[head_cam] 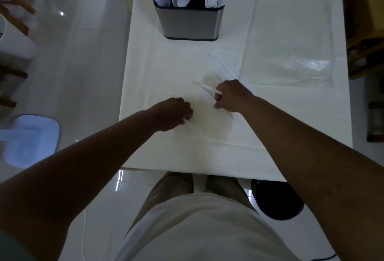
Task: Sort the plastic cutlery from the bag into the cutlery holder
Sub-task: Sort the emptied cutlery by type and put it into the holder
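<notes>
The right hand (230, 96) grips a few thin white plastic pieces (204, 86). Their long ends point up and to the left, away from the person. Just past the hand, more white cutlery (223, 65) lies in a pile on the white table (166, 69), beside the flat, see-through bag (291, 32). The left hand (172, 113) is curled and pinches one white piece (188, 122) on the cloth. The shiny metal cutlery holder (190, 20) stands farther back, holding white cutlery upright.
</notes>
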A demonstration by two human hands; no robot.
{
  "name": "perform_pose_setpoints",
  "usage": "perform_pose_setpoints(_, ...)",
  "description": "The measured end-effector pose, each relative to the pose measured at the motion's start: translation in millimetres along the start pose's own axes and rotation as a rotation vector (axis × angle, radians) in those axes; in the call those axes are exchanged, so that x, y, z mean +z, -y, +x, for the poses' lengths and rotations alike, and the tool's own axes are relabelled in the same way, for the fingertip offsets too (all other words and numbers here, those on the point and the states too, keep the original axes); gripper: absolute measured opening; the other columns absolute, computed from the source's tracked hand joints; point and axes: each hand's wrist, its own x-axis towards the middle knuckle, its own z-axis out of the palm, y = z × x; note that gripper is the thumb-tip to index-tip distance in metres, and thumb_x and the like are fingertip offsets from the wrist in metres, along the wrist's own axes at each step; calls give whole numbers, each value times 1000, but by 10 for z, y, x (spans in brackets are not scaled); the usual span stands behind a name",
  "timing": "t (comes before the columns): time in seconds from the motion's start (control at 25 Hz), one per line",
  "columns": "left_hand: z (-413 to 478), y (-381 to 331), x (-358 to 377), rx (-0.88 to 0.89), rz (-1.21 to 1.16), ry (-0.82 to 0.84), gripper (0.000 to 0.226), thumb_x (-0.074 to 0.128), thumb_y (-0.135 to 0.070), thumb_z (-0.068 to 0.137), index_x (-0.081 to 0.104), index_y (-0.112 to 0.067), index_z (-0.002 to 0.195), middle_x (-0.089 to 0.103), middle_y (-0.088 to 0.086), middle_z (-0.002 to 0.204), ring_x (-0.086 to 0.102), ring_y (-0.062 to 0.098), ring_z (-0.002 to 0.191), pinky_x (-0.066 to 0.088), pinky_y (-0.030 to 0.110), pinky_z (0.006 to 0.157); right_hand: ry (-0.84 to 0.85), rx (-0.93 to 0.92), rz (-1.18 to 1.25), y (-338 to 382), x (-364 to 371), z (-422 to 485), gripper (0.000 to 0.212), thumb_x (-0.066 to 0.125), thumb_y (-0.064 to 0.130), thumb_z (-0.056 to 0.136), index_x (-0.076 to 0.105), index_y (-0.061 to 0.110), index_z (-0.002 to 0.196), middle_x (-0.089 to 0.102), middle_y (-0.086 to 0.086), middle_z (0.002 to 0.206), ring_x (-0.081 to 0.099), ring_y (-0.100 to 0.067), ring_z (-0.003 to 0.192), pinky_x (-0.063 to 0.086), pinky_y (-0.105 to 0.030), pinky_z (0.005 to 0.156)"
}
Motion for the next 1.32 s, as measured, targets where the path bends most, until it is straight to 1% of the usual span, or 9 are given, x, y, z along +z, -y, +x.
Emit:
perform_pose_setpoints(0.16,76,-16,-16,-90,-90,-21,12,58,-12,92,59,-12,104,60,6,100,59,27,90,44,33,74,3,40,160,-93,-122,-1,26,84,20,72,73,10,93,69,-3,92,64,-21,89,54,-33,82)
perform_pose_setpoints(0.32,104,-104,-95,-238,-220,-4,23,49,-16,97,54,-13,119,55,6,113,59,29,91,46,36,75,-33,112,323,-164,-192,-55,22,83,23,73,72,9,85,66,-2,80,61,-17,73,47,-24,65)
perform_pose_setpoints(0.44,135,-137,-169,-415,-365,-26,17,51,-25,98,55,-10,100,57,3,90,58,27,82,40,31,67,-112,148,480,-209,-286,-62,15,76,24,79,68,12,76,66,-3,70,61,-19,61,46,-27,61)
perform_pose_setpoints(0.64,282,-230,-266,-837,-1644,-179,20,45,-24,101,54,-11,89,46,4,70,38,12,47,25,20,40,-365,-4,599,-88,-422,-138,17,81,24,77,70,11,78,68,1,65,64,-12,52,52,-24,56)
perform_pose_setpoints(0.76,398,-259,-313,-753,-2047,-211,38,43,-46,100,55,-12,87,53,4,70,42,8,45,26,18,37,-416,-331,464,119,-302,-190,10,81,23,79,79,16,85,76,0,79,70,-15,63,56,-27,67)
perform_pose_setpoints(0.88,491,-233,-328,-785,-2094,-332,29,57,-39,96,55,-12,84,46,5,69,40,8,43,27,17,36,-407,-586,200,188,-180,-212,19,72,22,85,79,23,103,76,1,92,70,-16,77,52,-25,71)
perform_pose_setpoints(1.04,474,-134,-328,-933,-2023,-464,19,63,-17,94,62,-7,77,57,8,72,49,14,56,39,24,53,-384,-655,-12,172,-168,-261,35,68,20,84,72,25,118,74,3,102,70,-20,85,42,-21,68)
perform_pose_setpoints(1.2,430,-31,-399,-969,-2068,-600,22,59,-11,95,59,-5,74,61,7,67,42,11,51,31,18,38,-361,-608,-150,130,-194,-267,41,73,29,81,68,31,122,69,5,93,66,-21,76,33,-23,60)
perform_pose_setpoints(1.32,419,-63,-398,-906,-2050,-567,25,56,-8,97,59,-4,72,60,5,59,44,8,47,31,16,40,-379,-642,-99,150,-163,-250,34,64,32,85,70,30,119,67,2,87,64,-22,70,34,-23,57)
